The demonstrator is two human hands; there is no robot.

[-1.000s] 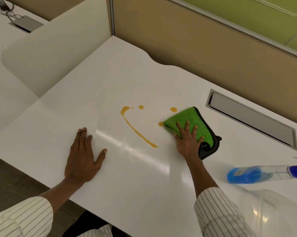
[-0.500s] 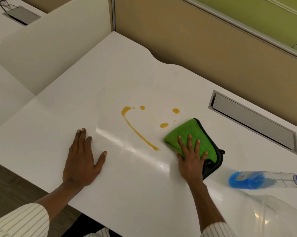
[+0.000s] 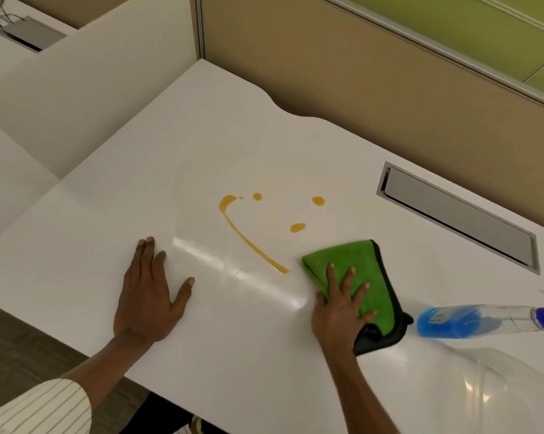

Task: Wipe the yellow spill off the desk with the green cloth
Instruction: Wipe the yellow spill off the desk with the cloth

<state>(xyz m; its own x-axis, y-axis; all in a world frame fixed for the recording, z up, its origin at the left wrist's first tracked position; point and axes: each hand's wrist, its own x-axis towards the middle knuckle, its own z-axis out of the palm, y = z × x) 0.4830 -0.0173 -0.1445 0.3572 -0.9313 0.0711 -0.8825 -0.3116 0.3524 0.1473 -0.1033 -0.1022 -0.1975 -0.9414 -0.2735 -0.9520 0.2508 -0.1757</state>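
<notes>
Our right hand (image 3: 339,311) flat, fingers spread, pressing folded green cloth with black underside (image 3: 355,264), partly hiding it; left hand (image 3: 148,296) splayed on white surface (image 3: 107,230); blue spray bottle (image 3: 471,317) cut off.

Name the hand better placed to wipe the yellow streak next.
Right hand: it presses the green cloth, whose edge lies beside the yellow streak. Left hand lies flat and bare on the desk.

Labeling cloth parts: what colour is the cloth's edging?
Black; the cloth is green on top with a black border and underside, clearest in the head view.
</notes>
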